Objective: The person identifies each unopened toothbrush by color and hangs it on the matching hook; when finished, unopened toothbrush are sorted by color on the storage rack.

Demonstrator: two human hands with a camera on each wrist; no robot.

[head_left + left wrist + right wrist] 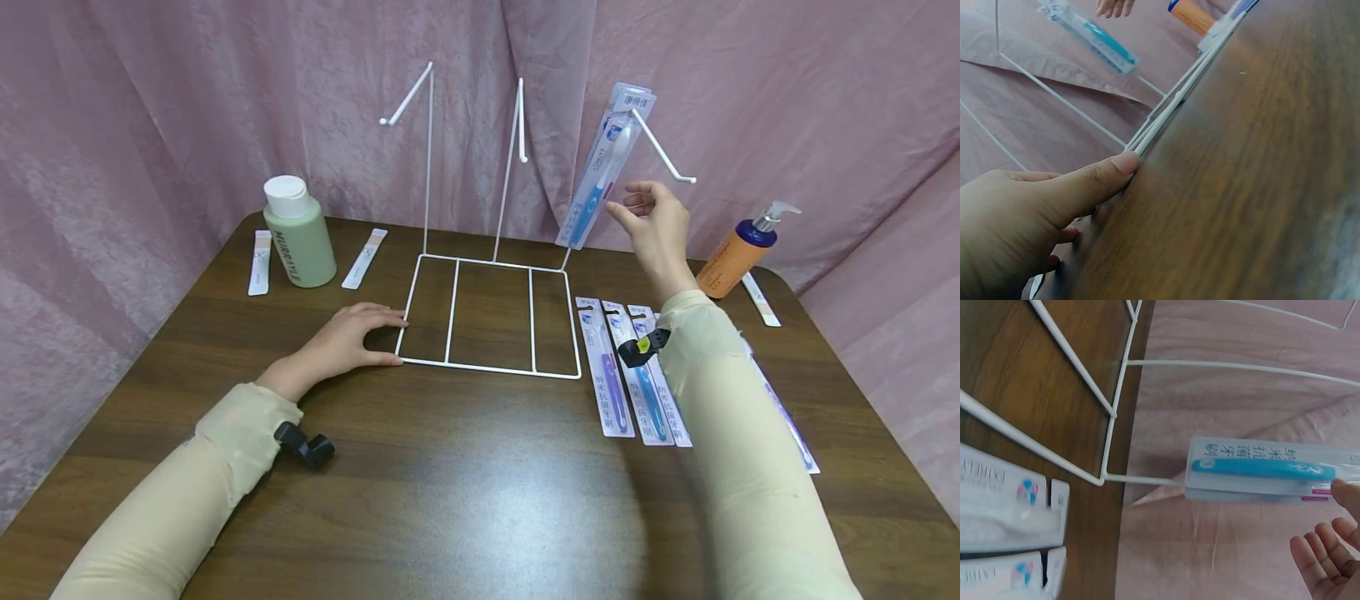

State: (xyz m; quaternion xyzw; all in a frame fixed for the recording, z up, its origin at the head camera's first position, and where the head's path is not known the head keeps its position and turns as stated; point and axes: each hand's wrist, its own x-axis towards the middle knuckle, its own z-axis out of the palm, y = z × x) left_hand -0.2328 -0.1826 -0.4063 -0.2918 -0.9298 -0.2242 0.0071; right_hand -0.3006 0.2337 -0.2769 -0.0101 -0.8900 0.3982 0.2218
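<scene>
A white wire display rack (487,367) stands on the table with three upright hooks. My left hand (341,346) rests at its front left corner, the thumb (1125,164) touching the wire and the fingers (393,318) reaching the left side rod. From the right hook (663,150) hang packaged toothbrushes (600,179), a blue one in front and at least one more behind. Close by their right edge is my right hand (656,225), its thumb tip at the pack and its other fingers loosely bent. Whether the thumb touches the pack I cannot tell.
Several packaged toothbrushes (606,375) lie right of the rack, partly under my right forearm. A green bottle (303,242) and two white sachets (365,258) are at the left. An orange pump bottle (731,258) stands at the right beside another sachet (761,300). A pink curtain (225,108) hangs behind.
</scene>
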